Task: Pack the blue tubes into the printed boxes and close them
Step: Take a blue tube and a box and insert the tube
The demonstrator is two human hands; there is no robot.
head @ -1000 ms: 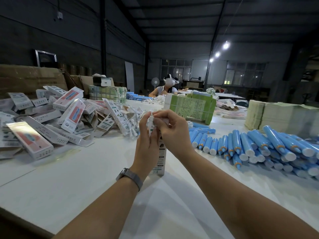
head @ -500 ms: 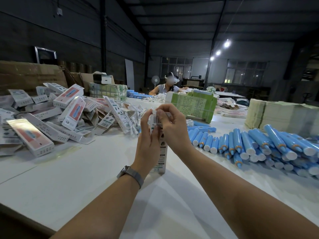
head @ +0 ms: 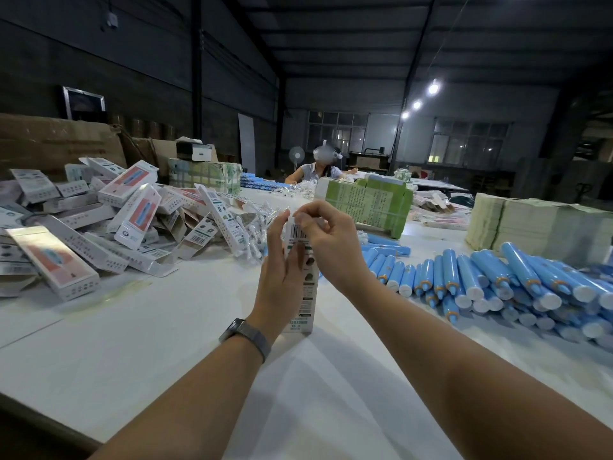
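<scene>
A tall printed box (head: pixel 303 287) stands upright on the white table (head: pixel 166 343) in front of me. My left hand (head: pixel 280 270) lies along its left side, fingers fairly straight against it. My right hand (head: pixel 326 242) pinches the flap at the box's top end with thumb and fingertips. Whether a tube is inside is hidden. Many blue tubes (head: pixel 497 280) with white caps lie in a heap to the right. A pile of printed boxes (head: pixel 109 220) lies to the left.
Green-wrapped bundles (head: pixel 368 204) stand behind the box, and pale stacked sheets (head: pixel 537 227) sit at the far right. Clear plastic pieces (head: pixel 255 227) lie beside the box pile. Another person (head: pixel 318 167) sits at the table's far end. Cardboard cartons (head: pixel 49 141) line the left.
The box has stayed upright in place. My left hand's fingers have straightened along its side, and my right hand's fingertips have shifted slightly on the top flap.
</scene>
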